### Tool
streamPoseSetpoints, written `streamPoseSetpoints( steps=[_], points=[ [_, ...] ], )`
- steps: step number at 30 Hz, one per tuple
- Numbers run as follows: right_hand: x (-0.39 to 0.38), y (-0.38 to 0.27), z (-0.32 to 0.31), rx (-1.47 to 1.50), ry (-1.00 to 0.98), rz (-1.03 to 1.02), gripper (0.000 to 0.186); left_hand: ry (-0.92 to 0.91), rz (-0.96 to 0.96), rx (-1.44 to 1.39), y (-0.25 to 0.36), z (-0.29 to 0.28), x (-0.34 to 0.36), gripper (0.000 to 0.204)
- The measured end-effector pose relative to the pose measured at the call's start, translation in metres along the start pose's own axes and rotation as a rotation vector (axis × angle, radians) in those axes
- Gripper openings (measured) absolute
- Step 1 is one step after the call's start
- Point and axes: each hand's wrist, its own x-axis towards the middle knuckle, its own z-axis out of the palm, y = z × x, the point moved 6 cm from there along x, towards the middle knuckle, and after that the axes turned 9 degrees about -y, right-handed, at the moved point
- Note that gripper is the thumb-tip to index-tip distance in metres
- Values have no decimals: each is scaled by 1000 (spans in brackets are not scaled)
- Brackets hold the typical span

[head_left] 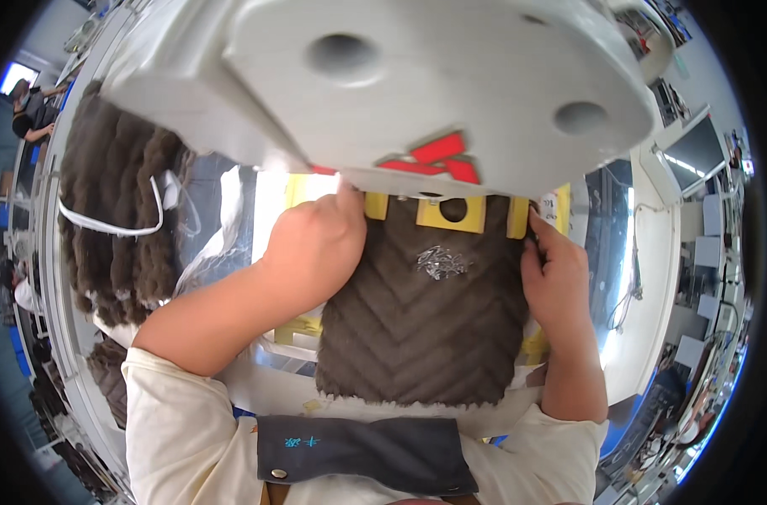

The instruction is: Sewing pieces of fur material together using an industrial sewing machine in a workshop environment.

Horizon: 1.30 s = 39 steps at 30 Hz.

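A dark brown fur panel [421, 337] with V-shaped ridges lies in front of me on the work surface. On its upper part sits a small heap of silvery pins [441, 263]. Yellow template pieces [432, 214] rest along its far end. My left hand [320, 240] is closed at the panel's far left corner, one finger reaching up by the white housing's lower edge; what it grips is hidden. At the far right corner, my right hand [558, 273] is closed, thumb and forefinger pinching the panel's edge beside a yellow strip [518, 217].
A big white machine housing [484, 76] with red marks overhangs the panel's far end. More ridged brown fur [122, 202] hangs at the left, with a white cord [114, 225] across it. Clear plastic film [211, 252] lies nearby. A person [34, 109] works at the far left.
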Motion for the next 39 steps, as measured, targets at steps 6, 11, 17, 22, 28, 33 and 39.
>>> streamPoseSetpoints(
  steps=[6,11,17,22,28,33,39],
  points=[
    [-1,0,2,-29,13,-23,36,-4,56,104,2,2,-4,53],
    [-1,0,1,-53,-3,-9,39,22,123,108,4,0,-4,48],
    [1,1,5,-33,-12,21,40,-14,70,78,-1,0,1,43],
    [1,1,-1,-49,-14,29,39,-67,50,72,1,-1,4,44],
    [0,-4,0,-81,-41,-36,39,-51,63,77,0,5,1,45],
    [-3,0,2,-49,-60,-6,38,-19,108,111,0,5,-3,45],
    [-2,-2,0,-74,-47,-18,39,4,82,68,-3,5,-1,27]
  ],
)
